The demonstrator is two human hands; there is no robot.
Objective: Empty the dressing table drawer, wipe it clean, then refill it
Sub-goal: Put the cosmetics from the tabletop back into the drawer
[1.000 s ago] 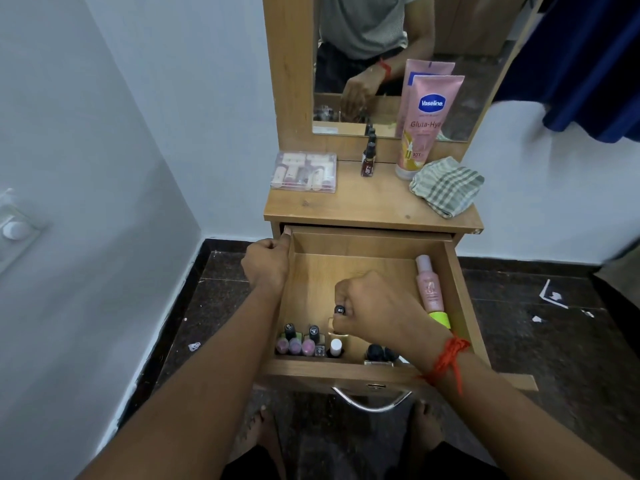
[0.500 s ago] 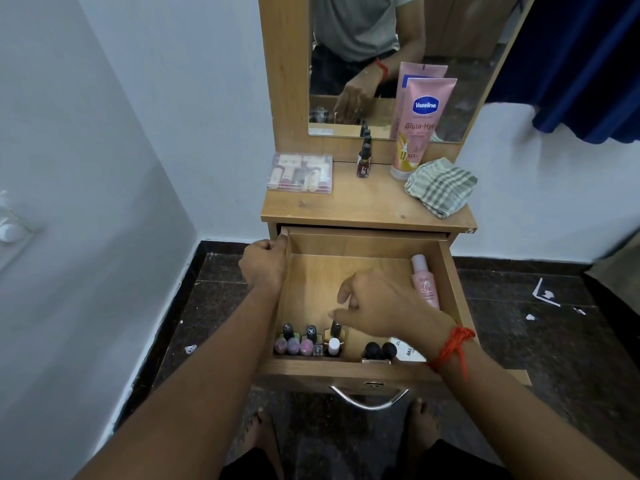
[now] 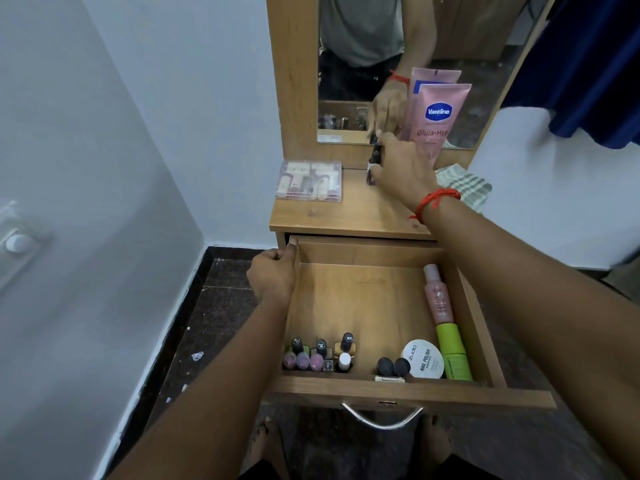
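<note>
drawer (image 3: 363, 299) is pulled right out, handle (image 3: 381, 419) nearest you. not empty yet. along its front edge: nail polish bottles (image 3: 318, 356) upright, packed in the front-left corner; two dark caps (image 3: 392, 367) near the middle; white jar (image 3: 423, 359) just beside them; green bottle (image 3: 453, 355) in the front-right corner. pink bottle (image 3: 438, 297) lies flat along the right wall, long axis front to back, cap toward the back, end to end with the green one.

left hand (image 3: 273, 278) grips the left wall near the back-left corner, fingers curled on the rim, looks like steadying.

right hand (image 3: 405, 168) is up over the surface (image 3: 346, 216) near its back edge, fingers pinching a small dark bottle (image 3: 373, 166) by its upper part. bottle is upright; can't tell if the base has touched down, too blurred.

key relation: everything left to pull lies below the right hand and nearer you, so next reach is probably down toward the drawer's front edge. left hand is closer to the front-left cluster but busy. the right-wall pair suits the right hand; grab across the long axis.

around the drop spot: clear box (image 3: 308, 180) toward the back-left corner, vaseline tube (image 3: 437, 123) standing against the mirror (image 3: 360, 46), checked cloth (image 3: 465, 187) at the right edge. bare wood between box and bottle.
</note>
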